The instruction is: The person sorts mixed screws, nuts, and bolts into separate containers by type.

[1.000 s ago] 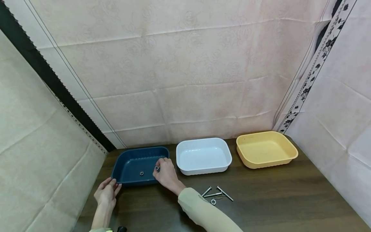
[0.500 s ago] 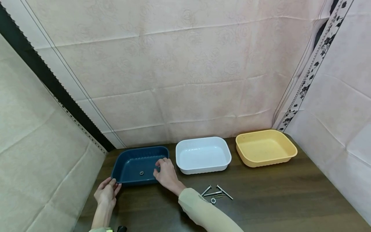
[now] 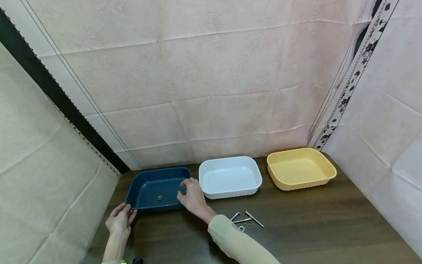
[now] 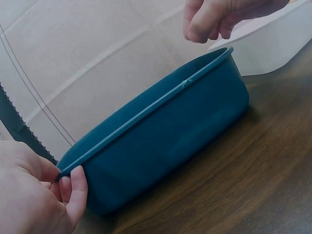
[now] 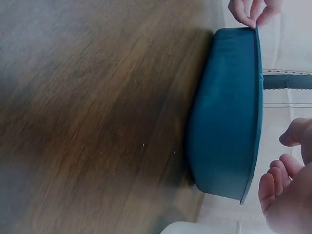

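Blue tray (image 3: 168, 183) at left of surface (image 3: 296, 216), small nut (image 3: 160, 198) inside. Left hand (image 3: 119, 221): grip pinched on tray's near-left rim. Right hand (image 3: 194, 199) over right end: grip loose, thumb clear of fingers, nothing held. White tray (image 3: 230, 178) just right, yellow tray (image 3: 301, 170) beyond.

No text or label can be read in any view. No brand, number or sign is legible

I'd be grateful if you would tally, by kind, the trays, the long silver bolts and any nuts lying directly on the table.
Blue tray, white tray, yellow tray: 3
Long silver bolts: 3
Nut on the table: 1
Total: 7
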{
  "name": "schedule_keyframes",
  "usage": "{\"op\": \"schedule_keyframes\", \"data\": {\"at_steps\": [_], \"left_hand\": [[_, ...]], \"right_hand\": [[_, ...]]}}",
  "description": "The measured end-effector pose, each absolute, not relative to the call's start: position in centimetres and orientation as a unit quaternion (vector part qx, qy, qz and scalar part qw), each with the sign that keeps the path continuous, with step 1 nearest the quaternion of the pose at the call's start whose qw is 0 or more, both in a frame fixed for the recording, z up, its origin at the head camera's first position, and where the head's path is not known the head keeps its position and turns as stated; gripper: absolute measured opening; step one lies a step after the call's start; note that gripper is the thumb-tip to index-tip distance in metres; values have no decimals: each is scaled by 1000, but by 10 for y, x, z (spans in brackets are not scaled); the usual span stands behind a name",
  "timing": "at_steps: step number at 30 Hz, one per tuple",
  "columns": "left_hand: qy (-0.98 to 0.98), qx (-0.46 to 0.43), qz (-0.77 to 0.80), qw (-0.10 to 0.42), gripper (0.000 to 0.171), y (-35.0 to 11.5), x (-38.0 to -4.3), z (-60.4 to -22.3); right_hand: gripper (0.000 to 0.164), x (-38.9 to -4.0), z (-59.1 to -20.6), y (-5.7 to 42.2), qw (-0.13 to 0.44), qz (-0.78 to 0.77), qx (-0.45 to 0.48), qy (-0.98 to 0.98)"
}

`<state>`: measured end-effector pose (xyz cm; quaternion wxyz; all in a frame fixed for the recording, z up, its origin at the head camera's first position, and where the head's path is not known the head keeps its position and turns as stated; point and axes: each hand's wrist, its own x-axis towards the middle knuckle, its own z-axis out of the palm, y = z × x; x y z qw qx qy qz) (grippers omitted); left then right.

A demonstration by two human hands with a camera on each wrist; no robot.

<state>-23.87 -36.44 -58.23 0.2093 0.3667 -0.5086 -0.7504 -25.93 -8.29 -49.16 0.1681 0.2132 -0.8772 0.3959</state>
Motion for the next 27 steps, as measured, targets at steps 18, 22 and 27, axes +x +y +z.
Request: {"op": "schedule_keyframes", "data": {"at_steps": [18,22,27], "left_hand": [[-523,399,-736,160,22,-331,-211,-516],[-517,392,-743,164,24,-337,-215,-526],[-524,398,-736,158,23,-336,-214,-522]], "right_hand": [[18,-225,-489,-38,188,500,225,-815],[18,-215,-488,-23,188,511,214,-811],[18,-204,-489,-4,206,525,205,-800]]}}
